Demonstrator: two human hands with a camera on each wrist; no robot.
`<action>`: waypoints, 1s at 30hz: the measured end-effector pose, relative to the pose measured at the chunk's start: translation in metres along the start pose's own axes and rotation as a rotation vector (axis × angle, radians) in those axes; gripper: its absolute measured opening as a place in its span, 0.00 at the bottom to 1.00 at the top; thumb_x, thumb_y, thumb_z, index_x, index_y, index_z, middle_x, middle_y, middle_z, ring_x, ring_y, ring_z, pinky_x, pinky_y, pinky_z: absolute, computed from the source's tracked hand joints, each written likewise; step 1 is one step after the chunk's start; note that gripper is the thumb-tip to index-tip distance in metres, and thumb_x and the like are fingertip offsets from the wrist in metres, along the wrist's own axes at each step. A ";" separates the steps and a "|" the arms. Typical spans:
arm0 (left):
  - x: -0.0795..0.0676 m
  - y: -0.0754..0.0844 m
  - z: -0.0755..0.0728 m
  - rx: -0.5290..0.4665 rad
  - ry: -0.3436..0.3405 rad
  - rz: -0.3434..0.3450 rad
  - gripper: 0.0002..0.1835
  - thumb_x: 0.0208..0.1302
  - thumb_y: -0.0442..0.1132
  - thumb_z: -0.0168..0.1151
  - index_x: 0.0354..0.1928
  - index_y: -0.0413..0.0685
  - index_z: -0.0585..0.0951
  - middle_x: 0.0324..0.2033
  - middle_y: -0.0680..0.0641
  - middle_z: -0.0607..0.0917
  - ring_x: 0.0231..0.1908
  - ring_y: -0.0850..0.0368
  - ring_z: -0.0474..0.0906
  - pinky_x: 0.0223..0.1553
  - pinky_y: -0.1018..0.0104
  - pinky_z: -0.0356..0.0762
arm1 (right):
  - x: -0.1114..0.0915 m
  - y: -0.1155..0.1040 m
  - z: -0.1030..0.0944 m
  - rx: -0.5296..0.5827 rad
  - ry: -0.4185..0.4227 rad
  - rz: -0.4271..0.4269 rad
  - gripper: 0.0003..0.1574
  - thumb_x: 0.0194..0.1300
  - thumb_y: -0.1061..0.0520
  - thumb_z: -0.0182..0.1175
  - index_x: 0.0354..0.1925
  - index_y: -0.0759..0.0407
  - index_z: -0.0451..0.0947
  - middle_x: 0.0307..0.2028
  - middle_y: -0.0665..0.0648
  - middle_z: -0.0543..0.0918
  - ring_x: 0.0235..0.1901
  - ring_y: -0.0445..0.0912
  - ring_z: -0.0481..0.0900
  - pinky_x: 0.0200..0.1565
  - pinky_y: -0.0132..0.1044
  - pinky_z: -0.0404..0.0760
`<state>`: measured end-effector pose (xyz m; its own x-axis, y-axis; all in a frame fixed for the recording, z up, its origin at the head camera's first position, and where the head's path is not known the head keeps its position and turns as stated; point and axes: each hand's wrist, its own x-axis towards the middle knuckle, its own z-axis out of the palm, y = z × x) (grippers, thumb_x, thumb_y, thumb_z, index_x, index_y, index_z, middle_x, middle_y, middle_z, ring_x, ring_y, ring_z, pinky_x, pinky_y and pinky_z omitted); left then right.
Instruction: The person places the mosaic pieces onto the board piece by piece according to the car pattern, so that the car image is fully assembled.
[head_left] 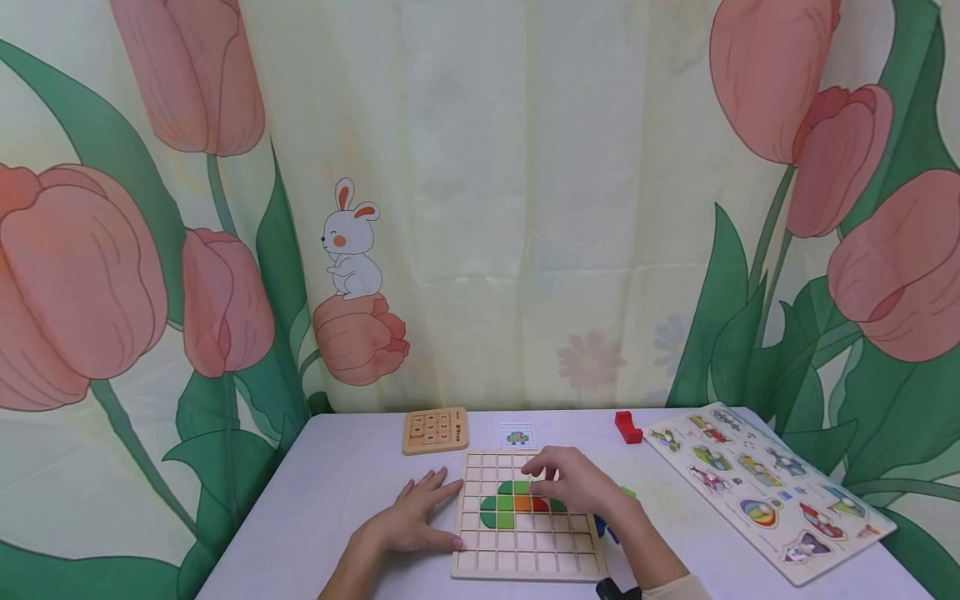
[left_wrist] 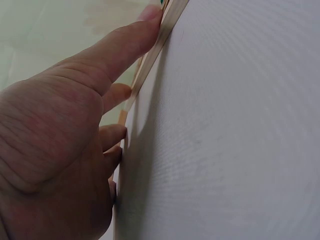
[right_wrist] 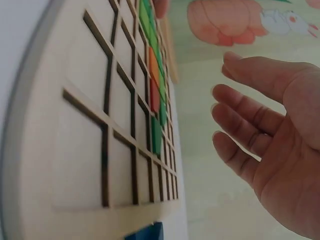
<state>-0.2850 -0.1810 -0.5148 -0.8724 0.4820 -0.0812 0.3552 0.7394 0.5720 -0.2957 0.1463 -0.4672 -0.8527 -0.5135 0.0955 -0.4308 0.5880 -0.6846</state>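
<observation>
A wooden grid board (head_left: 540,565) lies on the table, its raised slats making square cells. Green pieces (head_left: 506,521), an orange square (head_left: 522,503) and a red piece (head_left: 540,505) sit in cells around its middle. My left hand (head_left: 411,517) rests by the board's left side with fingers spread, its thumb touching the edge; the left wrist view shows the thumb against the wooden rim. Above the upper right of the board hovers my right hand (head_left: 576,483), fingers loosely bent. Nothing shows between its fingers (right_wrist: 240,107) in the right wrist view. It hides some cells.
Behind the board lie a small wooden number puzzle (head_left: 435,431) and a pattern card (head_left: 517,436). A red block (head_left: 628,427) stands at the back right. A large picture puzzle board (head_left: 772,492) covers the right side. Blue pieces (head_left: 602,527) lie beside the grid, partly behind my right arm.
</observation>
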 end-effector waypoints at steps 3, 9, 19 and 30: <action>0.000 -0.001 0.001 0.002 -0.001 0.004 0.53 0.53 0.66 0.77 0.78 0.55 0.68 0.81 0.36 0.57 0.82 0.34 0.47 0.79 0.29 0.38 | -0.003 0.004 -0.008 -0.002 0.036 0.030 0.17 0.67 0.54 0.71 0.54 0.52 0.87 0.41 0.45 0.85 0.40 0.44 0.76 0.35 0.31 0.79; 0.000 -0.003 0.002 0.016 0.002 0.007 0.53 0.53 0.67 0.76 0.78 0.55 0.67 0.81 0.36 0.57 0.82 0.34 0.47 0.79 0.29 0.39 | -0.010 0.011 -0.021 0.000 0.108 0.086 0.17 0.66 0.55 0.72 0.53 0.46 0.88 0.41 0.46 0.86 0.41 0.44 0.77 0.37 0.31 0.81; 0.000 -0.003 0.003 0.017 0.009 0.009 0.54 0.53 0.67 0.76 0.78 0.55 0.67 0.81 0.36 0.57 0.82 0.34 0.47 0.79 0.29 0.39 | -0.020 0.026 -0.036 0.006 0.192 0.215 0.18 0.65 0.58 0.72 0.54 0.50 0.88 0.40 0.48 0.85 0.41 0.45 0.77 0.37 0.32 0.82; 0.001 -0.002 0.002 0.015 0.003 -0.009 0.53 0.53 0.67 0.76 0.78 0.56 0.67 0.81 0.37 0.57 0.82 0.35 0.46 0.79 0.30 0.38 | -0.029 0.039 -0.048 -0.008 0.179 0.257 0.20 0.61 0.59 0.75 0.53 0.53 0.88 0.41 0.51 0.86 0.40 0.45 0.77 0.37 0.34 0.81</action>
<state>-0.2855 -0.1811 -0.5173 -0.8769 0.4733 -0.0837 0.3519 0.7507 0.5591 -0.3024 0.2143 -0.4622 -0.9721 -0.2297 0.0468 -0.1965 0.6897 -0.6969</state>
